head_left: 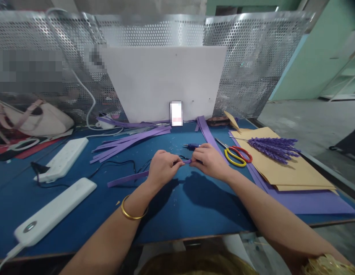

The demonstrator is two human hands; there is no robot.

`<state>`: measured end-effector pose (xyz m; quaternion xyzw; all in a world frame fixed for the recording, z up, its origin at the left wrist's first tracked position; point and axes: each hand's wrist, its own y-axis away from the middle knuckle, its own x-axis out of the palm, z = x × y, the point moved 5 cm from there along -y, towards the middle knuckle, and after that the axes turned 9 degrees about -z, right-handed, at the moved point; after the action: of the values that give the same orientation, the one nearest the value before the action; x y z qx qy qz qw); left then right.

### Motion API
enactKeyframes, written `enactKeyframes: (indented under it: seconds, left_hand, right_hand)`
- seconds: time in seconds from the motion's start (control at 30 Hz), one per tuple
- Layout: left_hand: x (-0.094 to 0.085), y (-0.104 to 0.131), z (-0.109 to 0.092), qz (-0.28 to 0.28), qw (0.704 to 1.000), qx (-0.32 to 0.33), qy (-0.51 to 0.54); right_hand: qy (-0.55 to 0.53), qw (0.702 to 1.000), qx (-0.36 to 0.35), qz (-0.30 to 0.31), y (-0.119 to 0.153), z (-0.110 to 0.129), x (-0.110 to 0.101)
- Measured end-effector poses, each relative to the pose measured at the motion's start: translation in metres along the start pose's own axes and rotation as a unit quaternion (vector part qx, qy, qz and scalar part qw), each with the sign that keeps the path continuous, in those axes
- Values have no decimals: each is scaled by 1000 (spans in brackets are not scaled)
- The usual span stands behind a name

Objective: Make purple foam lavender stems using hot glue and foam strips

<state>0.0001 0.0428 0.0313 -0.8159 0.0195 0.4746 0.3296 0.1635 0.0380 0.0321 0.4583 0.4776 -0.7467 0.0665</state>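
My left hand point(162, 166) and my right hand point(207, 160) meet over the middle of the blue table, fingertips pinched on a small purple strip point(187, 161) that spans the short gap between them. From under my left hand a longer flat purple strip point(127, 178) runs out to the left; whether it joins the pinched piece is hidden. Just behind my right hand lies a dark blue pointed tool point(191, 146), partly covered. Scissors point(237, 154) with red and yellow handles rest to the right of that hand.
Several purple strips point(131, 142) lie at the back left. Tan sheets point(292, 175) over purple sheets point(317, 202) carry a purple flower bunch point(276, 148) at right. A lit phone point(176, 113) leans on a white board point(168, 76). White power strips point(57, 210) and cables occupy the left.
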Motion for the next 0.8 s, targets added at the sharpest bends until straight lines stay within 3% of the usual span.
enactKeyframes:
  seconds: [0.33, 0.53, 0.8]
  left_hand:
    - [0, 3, -4, -29, 999, 1, 27]
    - [4, 5, -6, -10, 1000, -2, 16]
    - [8, 5, -1, 22, 995, -49, 84]
  right_hand:
    - [-8, 1000, -10, -12, -1, 4, -2]
    - [-16, 1000, -23, -7, -1, 5, -2]
    - [-8, 999, -38, -8, -2, 6, -6]
